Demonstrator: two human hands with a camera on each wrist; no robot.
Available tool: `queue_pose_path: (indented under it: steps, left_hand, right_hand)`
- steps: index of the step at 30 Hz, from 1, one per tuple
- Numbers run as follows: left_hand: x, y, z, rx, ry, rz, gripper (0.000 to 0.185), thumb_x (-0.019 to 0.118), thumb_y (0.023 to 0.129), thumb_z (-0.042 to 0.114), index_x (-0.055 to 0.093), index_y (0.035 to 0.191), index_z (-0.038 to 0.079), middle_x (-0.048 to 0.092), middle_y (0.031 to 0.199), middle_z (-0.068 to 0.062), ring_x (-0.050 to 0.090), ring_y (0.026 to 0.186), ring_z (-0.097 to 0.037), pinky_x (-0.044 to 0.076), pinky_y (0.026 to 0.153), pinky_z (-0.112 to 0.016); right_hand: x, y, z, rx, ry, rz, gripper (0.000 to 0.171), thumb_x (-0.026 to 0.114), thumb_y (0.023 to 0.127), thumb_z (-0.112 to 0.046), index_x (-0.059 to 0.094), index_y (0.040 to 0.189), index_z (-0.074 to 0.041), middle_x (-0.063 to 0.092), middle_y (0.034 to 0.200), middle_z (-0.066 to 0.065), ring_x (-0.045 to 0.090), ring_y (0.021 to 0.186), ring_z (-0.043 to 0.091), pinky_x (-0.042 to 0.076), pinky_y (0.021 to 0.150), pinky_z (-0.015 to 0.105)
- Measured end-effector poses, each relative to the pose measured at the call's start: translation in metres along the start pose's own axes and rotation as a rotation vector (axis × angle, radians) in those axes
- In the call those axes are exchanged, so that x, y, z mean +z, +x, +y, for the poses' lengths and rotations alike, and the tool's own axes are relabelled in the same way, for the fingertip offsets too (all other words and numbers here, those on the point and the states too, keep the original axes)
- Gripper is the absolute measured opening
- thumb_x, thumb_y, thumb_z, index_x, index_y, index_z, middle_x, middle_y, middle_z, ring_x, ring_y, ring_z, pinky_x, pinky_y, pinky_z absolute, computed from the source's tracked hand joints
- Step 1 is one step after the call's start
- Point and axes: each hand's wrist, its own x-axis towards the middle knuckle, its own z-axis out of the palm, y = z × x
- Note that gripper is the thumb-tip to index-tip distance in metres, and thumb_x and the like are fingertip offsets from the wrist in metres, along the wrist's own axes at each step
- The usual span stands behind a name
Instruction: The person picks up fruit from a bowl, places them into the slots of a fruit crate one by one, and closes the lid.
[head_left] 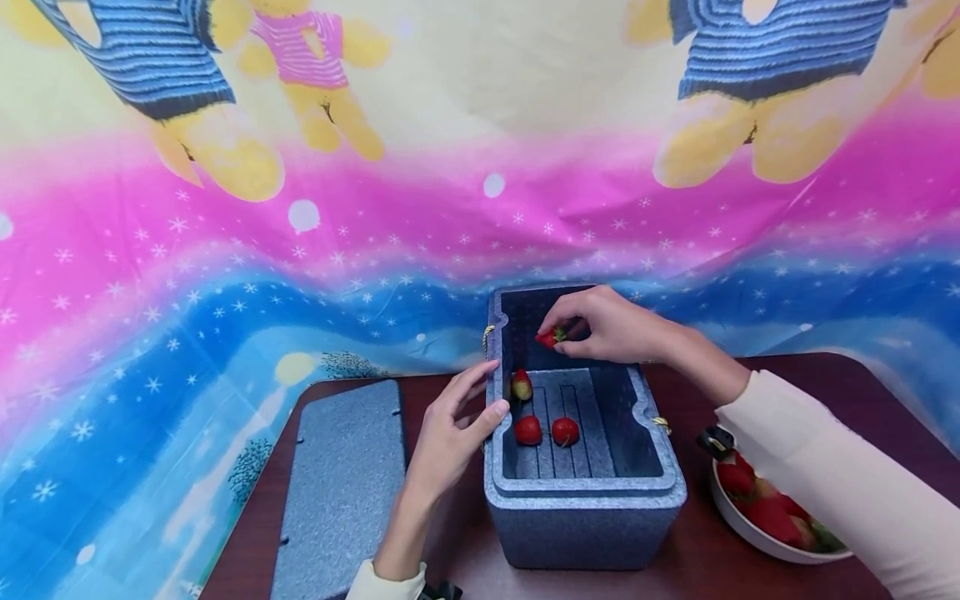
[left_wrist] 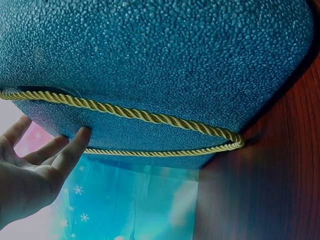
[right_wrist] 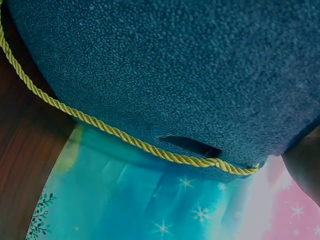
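A grey foam box [head_left: 585, 533] stands without its lid on the table. Three strawberries lie on its grooved floor: one strawberry [head_left: 521, 385] by the left wall, a second strawberry [head_left: 528, 430] nearer the front, and a third strawberry [head_left: 565, 431] beside that. Over the far end of the box, my right hand [head_left: 618, 325] pinches another strawberry [head_left: 549, 338] between thumb and fingers, its green leaves showing. My left hand [head_left: 450, 429] rests on the box's left rim with fingers extended; in the left wrist view, its fingertips are at the outer wall near a yellow cord [left_wrist: 150, 117].
To the right, partly under my right sleeve, a white bowl [head_left: 750, 533] holds several strawberries. The flat grey foam lid [head_left: 341, 492] lies on the left of the dark red table [head_left: 457, 533]. A printed curtain [head_left: 420, 208] hangs behind. Another yellow cord [right_wrist: 115, 131] runs along the box's right side.
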Motion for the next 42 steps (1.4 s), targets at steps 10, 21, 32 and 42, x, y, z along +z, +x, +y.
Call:
queue_pose_path:
  steps: [10, 21, 32, 42]
  left_hand:
    - [-0.0008, -0.0006, 0.0003, -0.009, 0.010, 0.003, 0.050, 0.073, 0.103, 0.036, 0.060, 0.150, 0.043, 0.055, 0.159, 0.007, 0.058, 0.146, -0.026, 0.055, 0.110, -0.060]
    - [-0.0011, 0.0002, -0.0002, -0.009, 0.005, 0.000, 0.050, 0.073, 0.103, 0.036, 0.059, 0.150, 0.043, 0.056, 0.159, 0.007, 0.057, 0.146, -0.026, 0.053, 0.111, -0.062]
    - [-0.0013, 0.0016, 0.0012, -0.004, 0.007, -0.009, 0.051, 0.073, 0.103, 0.035, 0.059, 0.151, 0.043, 0.055, 0.159, 0.007, 0.057, 0.146, -0.025, 0.055, 0.111, -0.058]
    - [-0.0002, 0.0005, 0.0000, -0.007, 0.001, -0.005, 0.050, 0.073, 0.103, 0.035, 0.059, 0.151, 0.043, 0.055, 0.159, 0.007, 0.057, 0.147, -0.026, 0.054, 0.111, -0.060]
  right_hand:
    - [0.0052, 0.0016, -0.0017, -0.004, -0.060, -0.055, 0.025, 0.079, 0.097, -0.012, 0.079, 0.122, -0.016, 0.076, 0.121, 0.000, 0.077, 0.102, 0.013, 0.066, 0.090, 0.035]
    - [0.0068, 0.0014, -0.0041, -0.031, -0.134, -0.084, 0.025, 0.081, 0.096, -0.011, 0.080, 0.120, -0.015, 0.077, 0.120, 0.001, 0.077, 0.098, 0.013, 0.066, 0.087, 0.038]
    - [0.0069, 0.0020, -0.0037, -0.035, -0.158, -0.084, 0.026, 0.081, 0.095, -0.011, 0.080, 0.121, -0.014, 0.078, 0.123, 0.002, 0.076, 0.105, 0.018, 0.066, 0.088, 0.039]
    - [0.0097, 0.0008, -0.0030, -0.039, -0.111, -0.005, 0.029, 0.082, 0.095, -0.013, 0.079, 0.123, -0.015, 0.076, 0.124, 0.002, 0.076, 0.113, 0.026, 0.066, 0.089, 0.039]
